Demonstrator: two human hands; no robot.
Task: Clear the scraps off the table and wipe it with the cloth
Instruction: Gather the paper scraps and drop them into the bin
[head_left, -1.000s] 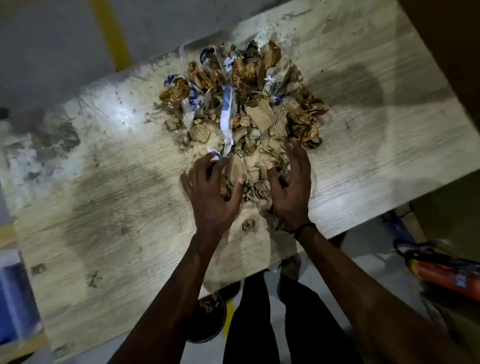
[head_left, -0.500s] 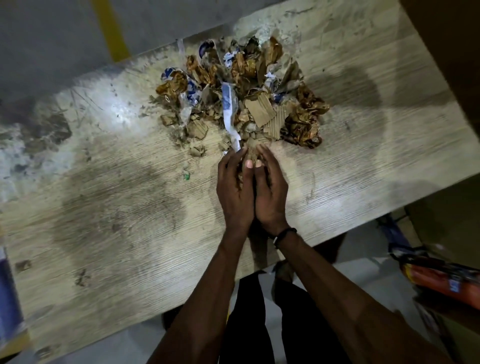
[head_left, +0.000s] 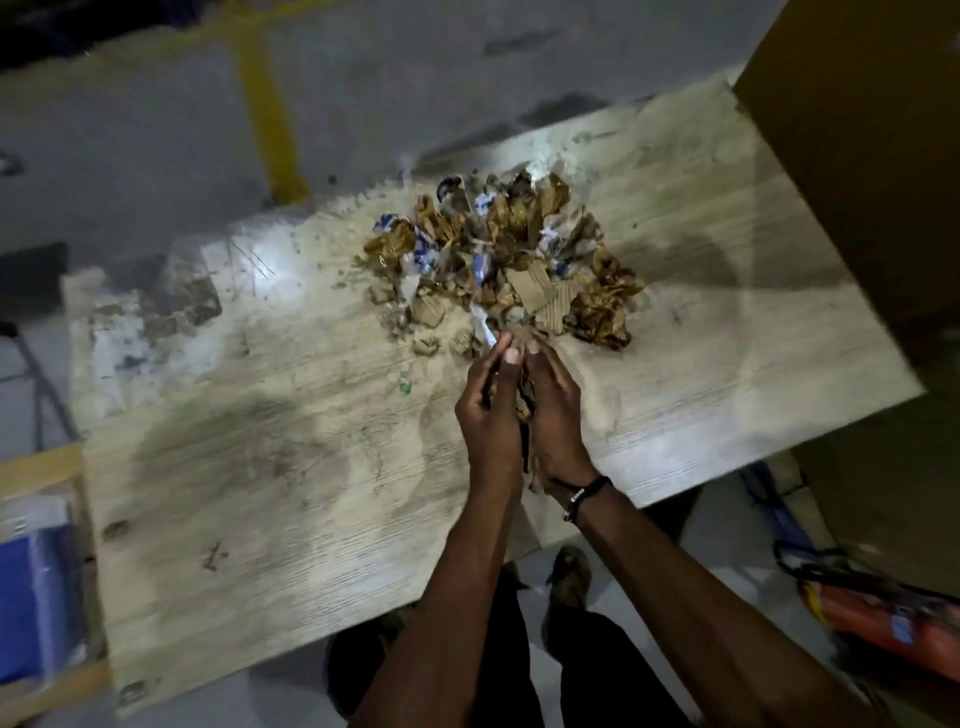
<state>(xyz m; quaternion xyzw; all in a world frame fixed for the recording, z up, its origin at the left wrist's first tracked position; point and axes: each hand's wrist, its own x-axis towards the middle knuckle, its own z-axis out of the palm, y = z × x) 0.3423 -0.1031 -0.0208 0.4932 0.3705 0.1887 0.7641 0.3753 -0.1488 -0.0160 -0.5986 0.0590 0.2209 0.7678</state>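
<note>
The room was dim, with a grey floor and a yellow line (head_left: 265, 109) painted on it, and a pale wooden table (head_left: 270, 483) stood in the middle, dusty and marked with dark stains. In the head view, a big heap of scraps (head_left: 511, 265) lay on the far part of the table: brown crumpled paper, bits of ribbed cardboard and some blue and white pieces. The left hand (head_left: 491, 415) and the right hand (head_left: 556, 415) were cupped side by side at the near edge of the heap, pressed together around a small bunch of scraps (head_left: 522, 395). To do this step well, I think the hands should stay tight at the bottom so small bits do not fall out, and lift slowly. Many crumbs and a tiny green bit (head_left: 404, 385) lay near the hands, so more scoops seemed needed. No cloth could be seen. A large brown cardboard box (head_left: 862, 156) stood at the right edge of the table, but its inside was hidden. A blue box (head_left: 36, 587) sat low on the left, and what was in it could not be told. An orange thing (head_left: 883, 618) lay on the floor at the right.
</note>
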